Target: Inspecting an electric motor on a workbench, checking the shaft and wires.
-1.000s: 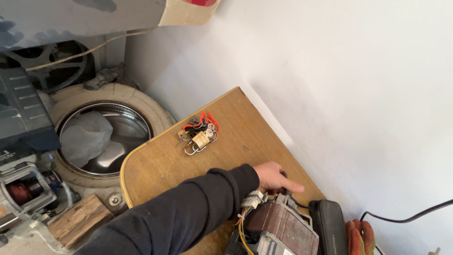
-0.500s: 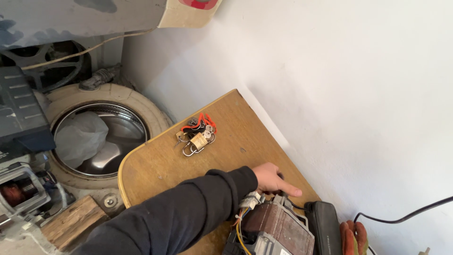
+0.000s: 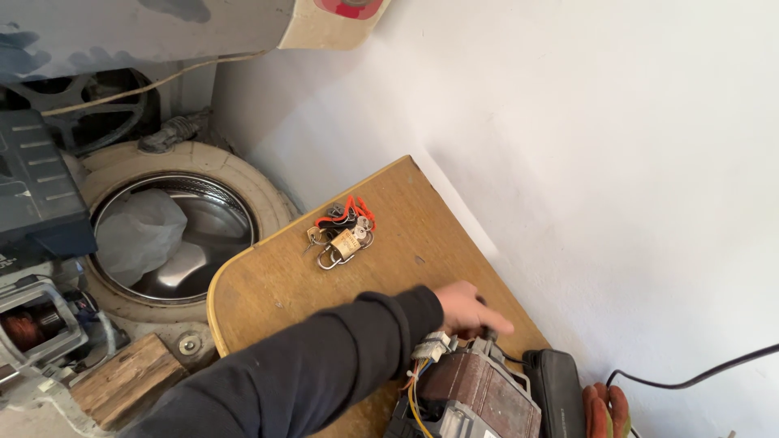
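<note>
On tan wooden tabletop (image 3: 276,284) by white wall: left hand (image 3: 469,310), fingers loosely extended, touching far top end of rust-brown electric motor (image 3: 479,393); right hand unseen.

a hand (image 3: 469,312) in a dark sleeve rests on the top of an electric motor (image 3: 475,393) on a wooden table (image 3: 276,284), near a padlock with keys (image 3: 341,239).

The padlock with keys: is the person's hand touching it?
No, the padlock lies apart on the wooden table, while the left hand rests by the motor.
</note>
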